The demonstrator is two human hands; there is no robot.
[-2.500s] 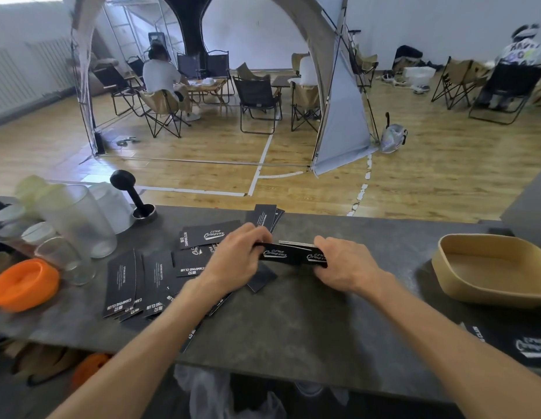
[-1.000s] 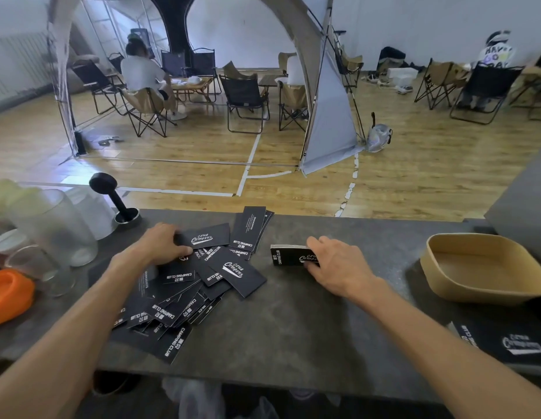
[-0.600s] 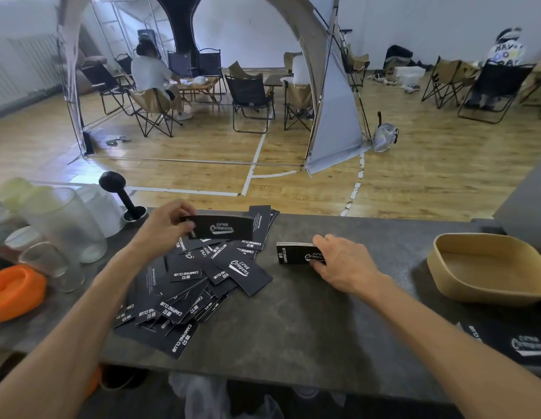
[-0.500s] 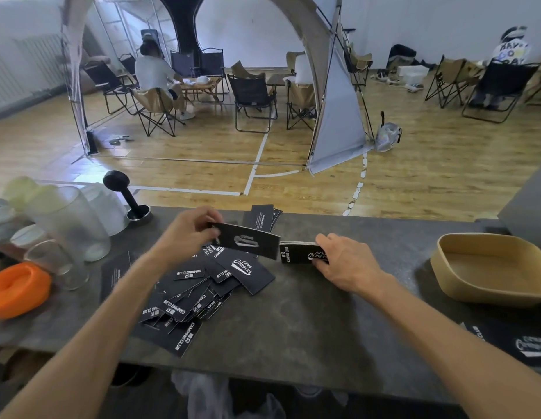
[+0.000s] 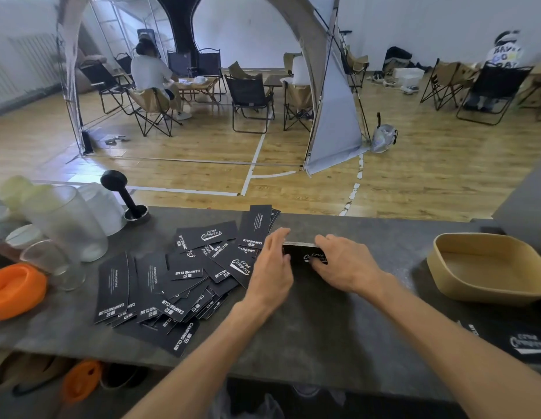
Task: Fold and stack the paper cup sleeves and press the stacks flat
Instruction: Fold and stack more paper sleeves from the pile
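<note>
Far left of my counter [image 5: 338, 334] there's an orange silicone thing [image 5: 15, 290], and next to it a cluster of clear plastic cups [image 5: 66, 222], which look empty as far as I can tell, plus a black tamper [image 5: 124, 195] sitting in its little holder. Then comes the loose pile of sleeves [image 5: 172, 276], all black with white camping club print, fanned out flat and overlapping so I can grab one off the edge without digging. My left hand [image 5: 270, 272] is at the right edge of that pile with fingers straight and relaxed, not gripping anything, its side up against the left end of the small stack [image 5: 304, 252], I think to square the ends up. My right hand [image 5: 343, 263] is on the stack's other end, fingers bent down over the top pinning it to the counter, so it can't slide while I nudge it. The stack sits between both hands, just right of the pile. Further right there's a tan tray [image 5: 486, 267], and nothing's in it from what I see. At the bottom right edge there's another dark printed piece [image 5: 523, 343], partly cut off, can't tell what exactly.
</note>
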